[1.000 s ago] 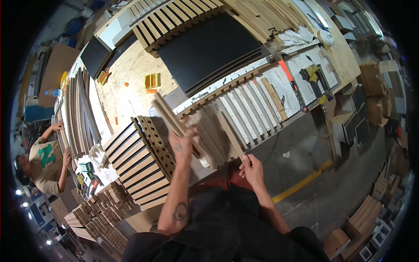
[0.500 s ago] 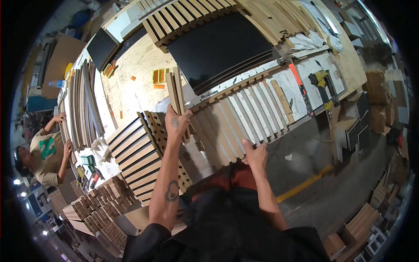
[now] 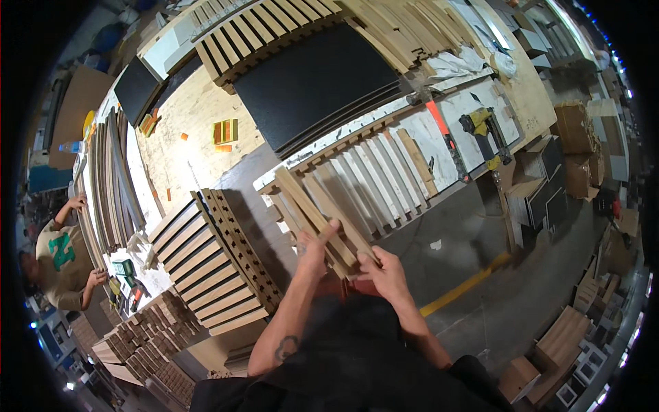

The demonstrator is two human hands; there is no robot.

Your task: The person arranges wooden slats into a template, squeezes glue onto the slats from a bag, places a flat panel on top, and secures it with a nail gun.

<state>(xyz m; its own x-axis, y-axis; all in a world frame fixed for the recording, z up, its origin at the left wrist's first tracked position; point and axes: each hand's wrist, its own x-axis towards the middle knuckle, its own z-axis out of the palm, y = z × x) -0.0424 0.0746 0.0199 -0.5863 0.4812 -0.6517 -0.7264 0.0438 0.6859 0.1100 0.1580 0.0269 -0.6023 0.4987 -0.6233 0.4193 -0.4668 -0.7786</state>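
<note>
Left hand [image 3: 312, 254] and right hand [image 3: 386, 276], one each, grip straight wood strips [image 3: 301, 198], exact count unclear, beside the white slats [image 3: 376, 172]. Also listed: one orange-handled hammer [image 3: 437, 118]; one yellow-black nail gun [image 3: 483, 126]

Looking like a woodworking workshop, judging by the hammer [image 3: 438, 119] and yellow-black tool [image 3: 478, 122] on a bench [image 3: 199, 103] among slats [image 3: 405, 31], slatted panels [image 3: 216, 278] and black boards [image 3: 316, 86]. Holding stacked timber [image 3: 147, 329] nearby and cartons [image 3: 574, 127] farther off. Showing, too, a concrete floor [image 3: 473, 316] with a painted yellow line [image 3: 467, 283] and a co-worker [image 3: 66, 255].
</note>
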